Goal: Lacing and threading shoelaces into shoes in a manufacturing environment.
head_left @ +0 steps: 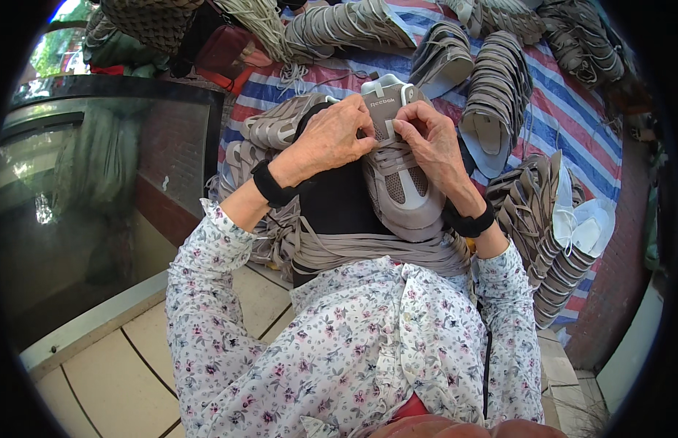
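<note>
The left hand [332, 139] and the right hand [426, 142] were held together over the tongue of a grey shoe upper [401, 171]. The fingers of both hands were curled and pinched on the grey lace [388, 150] just below the white tongue top; each hand was closed on the lace. A black wristband [270, 184] was worn on the left wrist and a second black wristband [470, 221] on the right wrist.

The shoe upper was seen resting toe-down on a black cloth [339, 201] across the lap, its tongue pointing away from the person. Below it, a bundle of loose grey laces [375, 248] was laid across the lap, touching the toe of the upper. Both forearms were covered by the floral-print sleeves [207, 292] of a white blouse.

Further out, stacks of finished grey uppers [499, 95] were arranged on a red, white and blue striped tarpaulin [572, 109] spread on the ground. One stack [277, 124] was placed just beside the left hand, and another stack [536, 197] lay near the right wrist. A dark glass panel [105, 182] stood at the left, and pale floor tiles [113, 365] were visible beneath the left elbow.
</note>
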The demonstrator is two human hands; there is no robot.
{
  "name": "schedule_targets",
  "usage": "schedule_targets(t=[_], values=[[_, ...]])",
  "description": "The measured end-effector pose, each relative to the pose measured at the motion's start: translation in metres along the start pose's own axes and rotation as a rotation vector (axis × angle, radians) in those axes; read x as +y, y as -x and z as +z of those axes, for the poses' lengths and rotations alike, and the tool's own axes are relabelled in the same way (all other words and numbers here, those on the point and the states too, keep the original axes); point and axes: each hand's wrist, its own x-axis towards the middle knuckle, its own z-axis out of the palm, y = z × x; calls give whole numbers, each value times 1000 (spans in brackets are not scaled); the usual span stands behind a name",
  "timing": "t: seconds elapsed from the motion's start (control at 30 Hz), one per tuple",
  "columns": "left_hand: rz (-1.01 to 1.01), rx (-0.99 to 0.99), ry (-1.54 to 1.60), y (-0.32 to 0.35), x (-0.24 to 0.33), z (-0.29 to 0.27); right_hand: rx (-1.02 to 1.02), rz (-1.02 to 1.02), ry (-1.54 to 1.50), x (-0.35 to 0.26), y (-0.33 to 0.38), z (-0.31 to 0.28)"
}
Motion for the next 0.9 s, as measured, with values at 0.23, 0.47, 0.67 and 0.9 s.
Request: schedule_targets(t=[0.23,0.47,0.67,0.9], values=[[59,-83,-164,-8,-2,-2,7,43,-61,1,2,-1],[3,129,151,1,-13,21,14,89,-195,1,4,-6],[-46,353,486,-8,22,6,-35,64,-255,-17,-1,-13],[78,530,975,-2,73,-37,-169,-177,-211,-116,-6,-16]])
